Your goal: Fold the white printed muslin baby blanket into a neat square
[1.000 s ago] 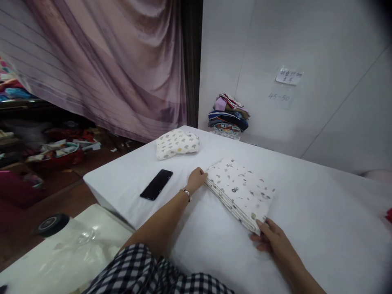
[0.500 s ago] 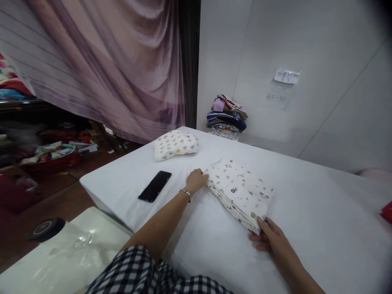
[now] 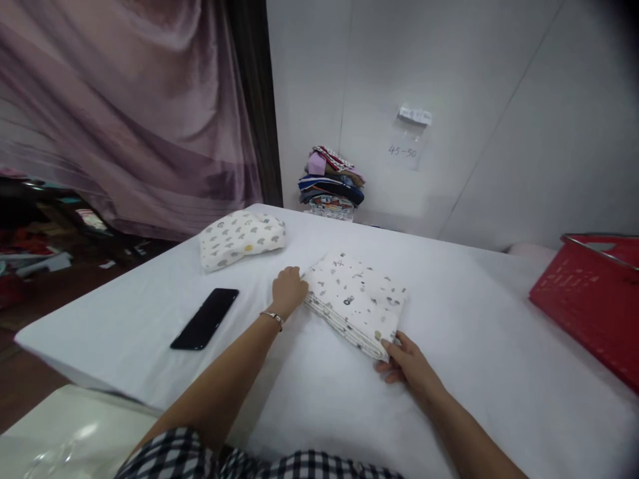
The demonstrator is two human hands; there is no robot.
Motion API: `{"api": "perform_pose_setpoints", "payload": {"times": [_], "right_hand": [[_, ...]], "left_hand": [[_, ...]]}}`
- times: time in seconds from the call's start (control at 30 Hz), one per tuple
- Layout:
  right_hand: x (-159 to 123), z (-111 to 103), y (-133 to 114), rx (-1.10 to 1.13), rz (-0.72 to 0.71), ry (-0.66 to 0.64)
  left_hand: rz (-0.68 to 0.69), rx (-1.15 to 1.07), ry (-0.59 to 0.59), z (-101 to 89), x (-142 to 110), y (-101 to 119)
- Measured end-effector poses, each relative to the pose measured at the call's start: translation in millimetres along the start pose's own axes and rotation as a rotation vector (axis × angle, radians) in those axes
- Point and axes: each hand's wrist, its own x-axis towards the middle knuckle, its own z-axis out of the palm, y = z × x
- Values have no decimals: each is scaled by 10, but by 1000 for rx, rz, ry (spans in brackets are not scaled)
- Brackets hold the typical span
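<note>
A folded white cloth (image 3: 357, 296) with small grey and green printed figures lies on the white-covered table (image 3: 319, 406), its layered edge facing me. My left hand (image 3: 289, 291) is closed on its left corner. At the near right corner, my right hand (image 3: 407, 362) pinches the layers, thumb on top and fingers beneath. A black phone (image 3: 206, 319) rests to the left of my left forearm. Behind it sits a white bundle of cloth (image 3: 242, 241) with grey prints and one yellow mark.
A red basket (image 3: 594, 299) with a metal handle stands on the table at the right. Against the wall is a stack of folded fabrics (image 3: 332, 185). A pinkish curtain (image 3: 164, 120) hangs at the left. A pale surface (image 3: 70, 432) adjoins the table at lower left.
The view has turned to the right, bringing the red basket into sight. Both hands still hold the same corners of the folded cloth.
</note>
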Motion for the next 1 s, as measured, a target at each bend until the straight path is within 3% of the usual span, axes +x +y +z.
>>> {"api": "perform_pose_setpoints", "payload": {"times": [0.1,0.17,0.2,0.33,0.53,0.7,0.83,0.9,1.0], "right_hand": [[-13,3,-15,4,-12,-11],[-22,1,-18,6,-21,-22],[-26,-1,-18,4,-23,-28],[-30,-7,-9,1,-22,-24],[-36,-14,-9,5,-18,-18],[-76,-59,-42,-17,25,-140],[-184,-173,-135,-191,106,-175],[-250,-236,-244,-322,88,-116],[-270,-251,-485,-429,-131,71]], "left_hand": [[297,66,122,23,-2,234],[469,103,95,93,39,325],[483,114,35,143,70,341],[309,155,-176,363,188,268],[305,165,-159,462,210,196],[294,178,-198,455,209,206],[292,165,-210,459,198,202],[298,155,-205,457,186,200],[302,136,-199,453,169,200]]}}
